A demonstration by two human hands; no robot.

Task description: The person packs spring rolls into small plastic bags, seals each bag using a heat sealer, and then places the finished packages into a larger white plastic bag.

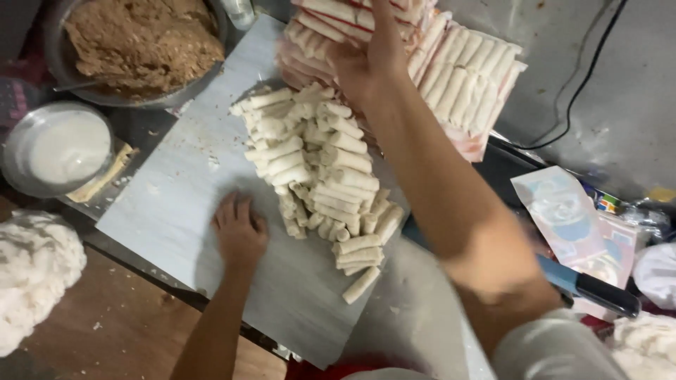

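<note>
Stacked trays of pale rolled pastry sticks in pink-edged wrap (458, 77): at the far right corner of the pale grey rectangular work board (176, 204), rolls laid side by side in rows. The right hand (370, 60) rests on the top of the stack, fingers spread and pressing flat, clamped on nothing that can be seen; the hand is blurred.

Loose heap of uncooked cream-coloured rolls (317, 169): middle of the board toward its right edge, piled several deep, a few strays trailing to the near edge.

Left hand (239, 232): flat on the bare board just beside the heap's near-left side, fingers together, holding nothing.

Round metal bowl of brown minced filling (141, 42): beyond the board's far left corner. Small metal bowl of white paste (60, 148): off the left edge.

Risks, as judged: the stack looks uneven, so pressure on its top could tip rolls out; the forearm crosses low over the heap and could knock strays off the near edge
</note>
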